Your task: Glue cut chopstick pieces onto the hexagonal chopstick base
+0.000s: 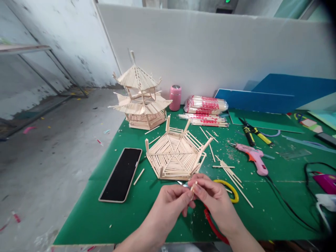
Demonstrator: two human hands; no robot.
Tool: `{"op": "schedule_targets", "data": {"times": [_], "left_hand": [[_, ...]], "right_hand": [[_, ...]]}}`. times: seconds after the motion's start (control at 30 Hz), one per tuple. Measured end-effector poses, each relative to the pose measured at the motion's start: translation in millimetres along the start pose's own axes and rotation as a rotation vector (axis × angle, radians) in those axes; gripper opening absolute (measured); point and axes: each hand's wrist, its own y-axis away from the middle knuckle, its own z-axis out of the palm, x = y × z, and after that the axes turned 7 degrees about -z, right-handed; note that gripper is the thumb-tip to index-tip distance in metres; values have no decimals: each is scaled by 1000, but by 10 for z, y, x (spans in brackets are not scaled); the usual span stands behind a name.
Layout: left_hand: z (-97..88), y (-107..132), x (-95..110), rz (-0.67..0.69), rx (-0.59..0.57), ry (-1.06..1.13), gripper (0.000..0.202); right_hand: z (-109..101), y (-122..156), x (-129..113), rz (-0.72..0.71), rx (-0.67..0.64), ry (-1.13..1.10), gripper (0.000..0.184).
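Note:
My left hand (174,198) and my right hand (208,192) meet near the front of the table, each with fingertips pinched. Between them are short pieces of wooden stick (193,189); how many is hard to make out. Partly under my right hand lie scissors (233,189) with one yellow and one red handle loop, their blade tip showing past my fingers. Just beyond my hands stands a hexagonal base (172,154) built from wooden sticks, with upright posts at its corners and low rails along some edges.
A two-tiered stick pavilion (141,101) stands behind left, beside a pink canister (175,98) and bagged sticks (206,106). A phone (121,175) lies left. Loose sticks (228,169), a pink glue gun (252,155) with its cord and yellow-black pliers (253,133) lie right.

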Motion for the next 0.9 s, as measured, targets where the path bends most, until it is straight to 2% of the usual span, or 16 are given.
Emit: {"op": "schedule_targets", "data": {"times": [0.2,0.37,0.7,0.9], "left_hand": [[-37,45,-77,146,39,-238,32],[-70,58,-142,231,58,-392,30],[-50,23,-225,153,28,-261,31],[-39,19,-294,198,77,-194,28]], "right_hand": [[-42,25,7,-34,-90,173,18],[3,72,99,-92,-74,241,17],[7,151,238,-109,-55,265,19],[31,156,246,-174,7,309,17]]}}
